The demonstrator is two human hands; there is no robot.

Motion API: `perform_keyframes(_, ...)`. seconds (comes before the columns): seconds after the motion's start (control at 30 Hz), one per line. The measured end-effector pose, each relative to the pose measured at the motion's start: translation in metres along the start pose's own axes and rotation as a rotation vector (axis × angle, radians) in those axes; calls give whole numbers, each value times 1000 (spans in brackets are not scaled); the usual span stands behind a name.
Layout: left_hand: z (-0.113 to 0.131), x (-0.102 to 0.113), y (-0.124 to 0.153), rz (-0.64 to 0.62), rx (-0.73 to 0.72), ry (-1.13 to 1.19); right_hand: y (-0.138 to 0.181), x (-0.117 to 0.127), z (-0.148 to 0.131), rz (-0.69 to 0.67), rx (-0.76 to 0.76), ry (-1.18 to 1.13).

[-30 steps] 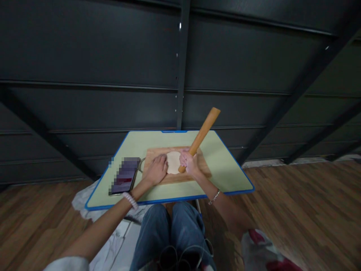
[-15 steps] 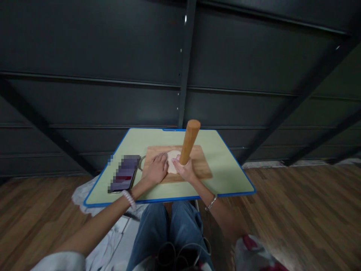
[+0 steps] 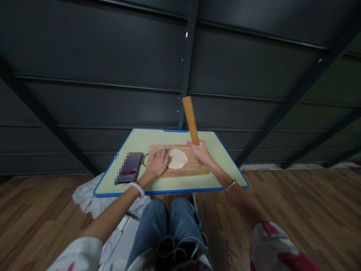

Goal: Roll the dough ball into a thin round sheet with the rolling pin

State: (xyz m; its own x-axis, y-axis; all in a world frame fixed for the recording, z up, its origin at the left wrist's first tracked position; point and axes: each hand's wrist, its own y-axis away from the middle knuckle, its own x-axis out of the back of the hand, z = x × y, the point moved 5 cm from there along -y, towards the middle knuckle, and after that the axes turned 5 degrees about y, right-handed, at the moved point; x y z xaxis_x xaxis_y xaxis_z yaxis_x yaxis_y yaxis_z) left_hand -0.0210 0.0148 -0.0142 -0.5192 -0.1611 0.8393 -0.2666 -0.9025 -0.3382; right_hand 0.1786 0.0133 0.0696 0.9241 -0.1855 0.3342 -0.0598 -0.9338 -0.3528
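A flat, roughly round sheet of dough lies on a wooden cutting board. My left hand rests flat with its fingers stretched out, the fingertips at the dough's left edge. In my right hand is a wooden rolling pin, gripped near its lower end. The pin stands up steeply, its top leaning a little to the left, over the right part of the board and apart from the dough. My right fingers are wrapped round it.
The board lies on a pale green table with a blue rim. A phone, partly pixelated, lies left of the board, beside the board's metal ring handle. Dark metal panels rise behind the table. White cloth hangs low at left.
My right hand has moved right and up with the rolling pin, off the dough, which now shows whole. The pin's lean has swung from right to left. My left hand stays beside the dough.
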Motion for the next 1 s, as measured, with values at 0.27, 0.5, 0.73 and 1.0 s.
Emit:
perform_keyframes(0.27,-19,9,1,284,153,106,21,-4,20,-223,110,733)
perform_keyframes(0.5,-26,32,7,543,189,210,41,-18,8,-373,158,932)
perform_keyframes(0.73,17,31,-2,157,-155,-136,43,-37,18,-489,451,1019)
perform_keyframes(1.0,26,17,14,-98,-32,-295,56,-32,27,-378,386,928)
